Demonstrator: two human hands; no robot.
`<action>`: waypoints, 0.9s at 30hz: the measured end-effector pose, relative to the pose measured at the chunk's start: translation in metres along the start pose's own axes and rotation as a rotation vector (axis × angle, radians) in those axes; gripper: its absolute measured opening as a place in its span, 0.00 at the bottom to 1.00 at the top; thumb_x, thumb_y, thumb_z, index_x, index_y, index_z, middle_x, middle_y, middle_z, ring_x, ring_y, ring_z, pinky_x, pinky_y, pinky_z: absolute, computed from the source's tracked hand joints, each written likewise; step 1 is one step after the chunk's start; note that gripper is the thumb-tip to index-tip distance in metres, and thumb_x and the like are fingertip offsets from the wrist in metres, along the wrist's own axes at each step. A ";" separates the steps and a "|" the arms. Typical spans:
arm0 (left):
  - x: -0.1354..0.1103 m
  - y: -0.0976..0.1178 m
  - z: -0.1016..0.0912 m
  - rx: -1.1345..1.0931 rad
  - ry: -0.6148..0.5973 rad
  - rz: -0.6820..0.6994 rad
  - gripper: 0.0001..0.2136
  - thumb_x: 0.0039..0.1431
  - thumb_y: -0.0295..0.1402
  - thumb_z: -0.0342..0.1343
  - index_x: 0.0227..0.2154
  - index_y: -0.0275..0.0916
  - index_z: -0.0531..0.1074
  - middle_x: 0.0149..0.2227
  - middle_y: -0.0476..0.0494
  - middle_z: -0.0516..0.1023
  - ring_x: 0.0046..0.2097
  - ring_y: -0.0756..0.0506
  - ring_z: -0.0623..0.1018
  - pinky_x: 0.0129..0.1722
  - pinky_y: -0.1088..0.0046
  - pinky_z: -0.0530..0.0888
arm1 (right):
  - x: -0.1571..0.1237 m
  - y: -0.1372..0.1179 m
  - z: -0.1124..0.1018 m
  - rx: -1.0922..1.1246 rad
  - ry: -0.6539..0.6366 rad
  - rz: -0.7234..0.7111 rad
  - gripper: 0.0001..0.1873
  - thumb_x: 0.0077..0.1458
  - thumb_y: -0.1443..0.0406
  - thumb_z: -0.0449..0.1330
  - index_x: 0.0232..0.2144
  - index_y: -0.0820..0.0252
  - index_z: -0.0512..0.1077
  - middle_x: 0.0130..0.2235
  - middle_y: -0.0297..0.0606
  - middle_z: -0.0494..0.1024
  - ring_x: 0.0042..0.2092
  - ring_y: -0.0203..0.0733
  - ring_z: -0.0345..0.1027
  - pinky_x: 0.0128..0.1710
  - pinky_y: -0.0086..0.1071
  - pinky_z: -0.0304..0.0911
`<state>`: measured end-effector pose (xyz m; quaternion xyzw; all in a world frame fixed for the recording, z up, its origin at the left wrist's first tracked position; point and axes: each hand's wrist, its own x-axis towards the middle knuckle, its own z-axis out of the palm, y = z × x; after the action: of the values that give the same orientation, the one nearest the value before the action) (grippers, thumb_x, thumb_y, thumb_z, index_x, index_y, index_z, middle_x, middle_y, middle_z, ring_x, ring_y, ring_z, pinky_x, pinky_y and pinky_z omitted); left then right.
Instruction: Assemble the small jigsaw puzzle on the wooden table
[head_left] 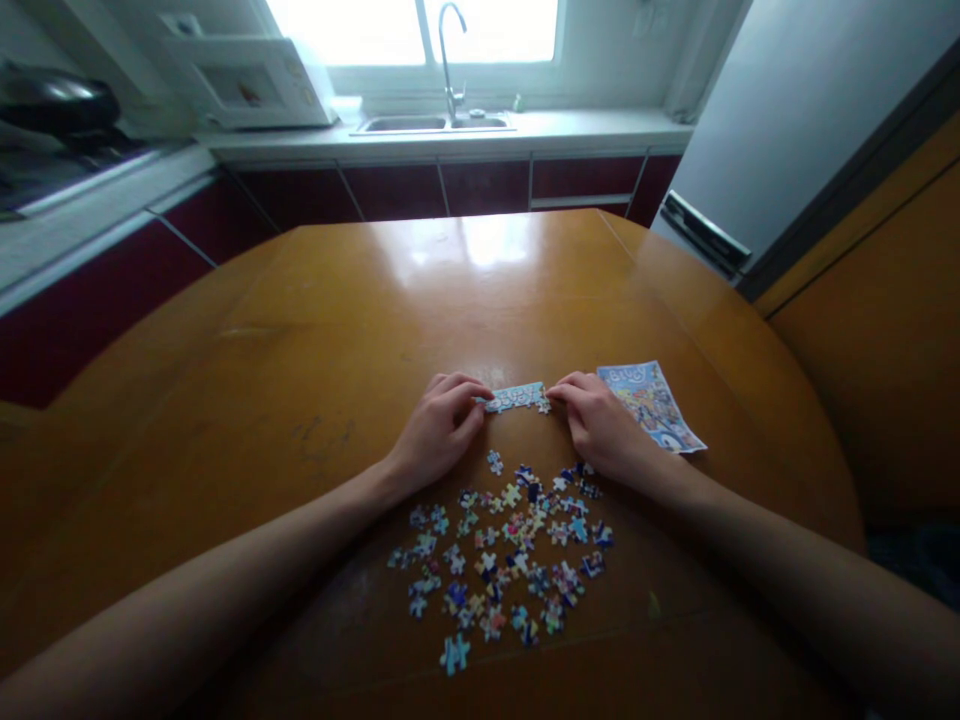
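A short strip of joined jigsaw puzzle pieces (517, 397), pale blue with lettering, lies flat on the table. My left hand (448, 415) holds the strip's left end between thumb and fingers. At the other end, my right hand (592, 410) has its fingers pinched against the edge, by a corner piece that juts downward. Nearer to me, between my forearms, spreads a pile of loose jigsaw pieces (517, 545). One single piece (495, 462) lies just below the strip. Beside my right hand is a printed picture sheet (649, 400), partly covered by that hand.
The wooden table (337, 330) has rounded sides. Beyond it are a counter with a sink (405, 124) and faucet (448, 60), a microwave (251, 82) and a dark pan (60, 100). A refrigerator (795, 110) stands at the right. One blue piece (454, 653) lies nearest me.
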<state>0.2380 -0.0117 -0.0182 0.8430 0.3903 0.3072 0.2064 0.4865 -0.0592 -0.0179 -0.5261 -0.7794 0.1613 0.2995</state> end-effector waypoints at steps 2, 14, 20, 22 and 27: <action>0.000 0.000 0.000 -0.002 -0.004 -0.003 0.07 0.63 0.26 0.54 0.39 0.41 0.76 0.42 0.44 0.76 0.47 0.43 0.71 0.50 0.60 0.70 | 0.000 0.000 0.000 -0.010 -0.005 -0.003 0.17 0.57 0.78 0.50 0.41 0.61 0.75 0.43 0.44 0.75 0.46 0.46 0.65 0.48 0.41 0.64; 0.001 0.001 -0.001 -0.005 -0.005 -0.012 0.08 0.63 0.26 0.53 0.40 0.41 0.76 0.41 0.44 0.76 0.47 0.43 0.72 0.50 0.59 0.70 | 0.001 -0.001 0.000 -0.017 -0.009 0.004 0.16 0.58 0.77 0.50 0.41 0.61 0.74 0.43 0.44 0.74 0.46 0.46 0.64 0.49 0.41 0.63; 0.000 0.000 0.000 -0.006 -0.006 -0.018 0.07 0.63 0.26 0.53 0.40 0.40 0.76 0.42 0.44 0.76 0.47 0.43 0.71 0.50 0.60 0.70 | 0.001 -0.001 0.001 -0.023 -0.010 0.002 0.17 0.57 0.78 0.50 0.42 0.62 0.74 0.42 0.45 0.74 0.46 0.46 0.64 0.49 0.40 0.63; 0.000 0.001 0.000 -0.007 -0.006 -0.020 0.08 0.63 0.26 0.53 0.40 0.40 0.76 0.42 0.44 0.76 0.47 0.43 0.71 0.50 0.60 0.70 | 0.001 -0.001 0.000 -0.024 -0.009 0.005 0.18 0.57 0.78 0.49 0.43 0.62 0.74 0.42 0.45 0.75 0.45 0.46 0.64 0.49 0.40 0.63; 0.001 0.002 -0.001 -0.004 -0.009 -0.024 0.07 0.63 0.26 0.53 0.39 0.40 0.76 0.42 0.44 0.76 0.48 0.42 0.71 0.51 0.59 0.70 | 0.001 -0.003 -0.001 -0.026 -0.012 0.002 0.20 0.57 0.78 0.49 0.46 0.63 0.73 0.43 0.46 0.74 0.46 0.47 0.64 0.49 0.41 0.64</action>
<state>0.2391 -0.0123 -0.0161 0.8393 0.3985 0.3017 0.2137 0.4851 -0.0596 -0.0152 -0.5299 -0.7826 0.1545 0.2877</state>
